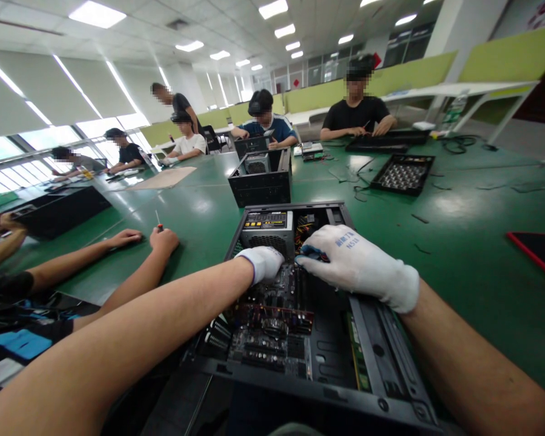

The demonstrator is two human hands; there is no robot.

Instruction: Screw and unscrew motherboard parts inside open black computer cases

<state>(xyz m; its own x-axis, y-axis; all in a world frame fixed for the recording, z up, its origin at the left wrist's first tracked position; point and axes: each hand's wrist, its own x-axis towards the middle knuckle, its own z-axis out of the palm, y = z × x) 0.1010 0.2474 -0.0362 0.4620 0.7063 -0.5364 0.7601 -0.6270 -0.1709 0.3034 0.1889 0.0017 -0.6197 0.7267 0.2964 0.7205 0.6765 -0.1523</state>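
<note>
An open black computer case (376, 339) lies before me on the table, its motherboard (272, 339) exposed. The power supply (270, 233) sits at its far left, with coloured power cables (305, 229) beside it. My left hand (267, 263), in a white glove, reaches down over the motherboard just in front of the power supply. Its fingers are curled and mostly hidden. My right hand (352, 260), also gloved, is bent over the cables, thumb and fingers closing round them; the fingertips are partly hidden. A green memory stick (360, 354) lies along the case's right side.
A second open case (261, 178) stands behind mine. To its right is a black tray (404, 174) of small parts. A red-edged black device (538, 251) lies at the right. At the left, a neighbour's hand (164, 241) holds a screwdriver (158, 223). Several people work farther back.
</note>
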